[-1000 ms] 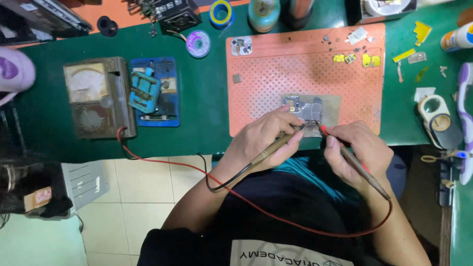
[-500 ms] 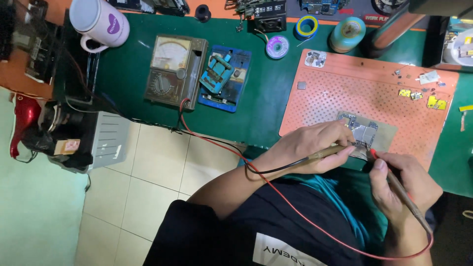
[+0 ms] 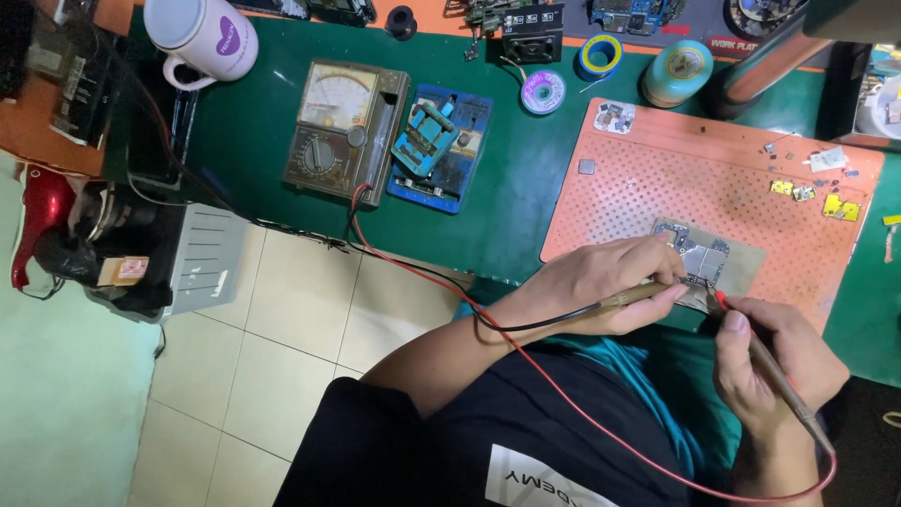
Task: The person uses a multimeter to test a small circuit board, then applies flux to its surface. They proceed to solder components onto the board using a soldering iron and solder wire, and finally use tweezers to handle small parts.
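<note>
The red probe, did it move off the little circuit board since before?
No. The red probe tip touches the circuit board on the orange mat, as before; only the camera turned.

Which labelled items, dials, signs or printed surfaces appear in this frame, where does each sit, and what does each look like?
Analog meter: upper middle of the green bench, olive box, pale dial face, round selector knob.
Mug: top left, white with a purple round emblem.
Sticker: on the dark device at left, small orange-and-white rectangle.
Shirt print: bottom centre, white panel on black cloth.
Mat strip: top right edge, dark with a small red label.
</note>
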